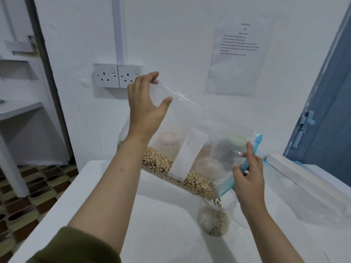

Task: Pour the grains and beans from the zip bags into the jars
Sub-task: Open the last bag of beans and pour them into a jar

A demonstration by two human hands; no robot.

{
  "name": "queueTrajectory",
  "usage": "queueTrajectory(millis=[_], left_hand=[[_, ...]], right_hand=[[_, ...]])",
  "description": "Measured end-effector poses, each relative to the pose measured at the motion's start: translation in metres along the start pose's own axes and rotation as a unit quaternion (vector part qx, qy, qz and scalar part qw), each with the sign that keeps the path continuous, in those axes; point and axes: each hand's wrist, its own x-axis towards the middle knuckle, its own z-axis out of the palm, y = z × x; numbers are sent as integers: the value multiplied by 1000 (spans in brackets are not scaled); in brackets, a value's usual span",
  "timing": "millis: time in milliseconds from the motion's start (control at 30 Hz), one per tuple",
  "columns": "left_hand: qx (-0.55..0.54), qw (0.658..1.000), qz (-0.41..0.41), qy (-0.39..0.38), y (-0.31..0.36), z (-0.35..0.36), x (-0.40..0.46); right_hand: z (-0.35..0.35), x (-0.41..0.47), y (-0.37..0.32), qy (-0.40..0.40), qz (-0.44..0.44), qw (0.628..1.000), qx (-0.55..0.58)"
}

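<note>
Here, a clear zip bag (191,130) is held tilted above a white desk (152,224), its blue zip strip (245,168) at the low end. The left hand (144,107) lifts the bag's closed corner at 11 o'clock of frame centre, fingers (153,76) pinching the thin film. The right hand (248,177), at 4 o'clock, has its fingers curled round the blue strip beside the bag's mouth.

Pale, black-eyed beans (171,171) lie along the bag's lower edge in a sloping band that reaches the mouth. A white rectangular label (188,154) is stuck to the bag's face.

Directly under the mouth, at 5 o'clock, stands an open, clear cylindrical jar (216,215); its lower part holds beans, and a few beans show at its neck. Seen through the film, toward 12 o'clock of that jar, stand further jars: one with a pink lid (169,136), one with a green lid (236,140), and a third with a clear round lid (208,165). Their contents are blurred by the plastic.

An empty, flattened clear bag (307,205) lies on the desk at 3 o'clock of the open jar. The desk's surface is smooth and matt. On the wall behind are a double socket (117,75) and a printed sheet (239,57).
</note>
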Motion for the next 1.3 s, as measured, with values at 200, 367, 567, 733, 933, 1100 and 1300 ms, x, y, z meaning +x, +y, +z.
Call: queueTrajectory(millis=[200,367,567,733,933,1100,1300], left_hand=[[3,1000,9,0,0,2,2],[2,1000,9,-5,-1,5,2],[-1,1000,12,-4,-1,6,1],[-3,1000,11,-6,-1,6,1],[-2,1000,12,-9,-2,5,1],[-2,1000,9,-11,-2,5,1],[-7,1000,8,-11,-1,5,1]], right_hand=[[0,0,2,3,-2,1000,-6],[0,0,4,2,0,1000,-3],[0,0,6,7,-1,1000,-3],[0,0,7,11,-2,1000,-5],[1,0,8,13,-1,1000,-5],[1,0,8,11,2,1000,-5],[1,-1,9,12,4,1000,-4]])
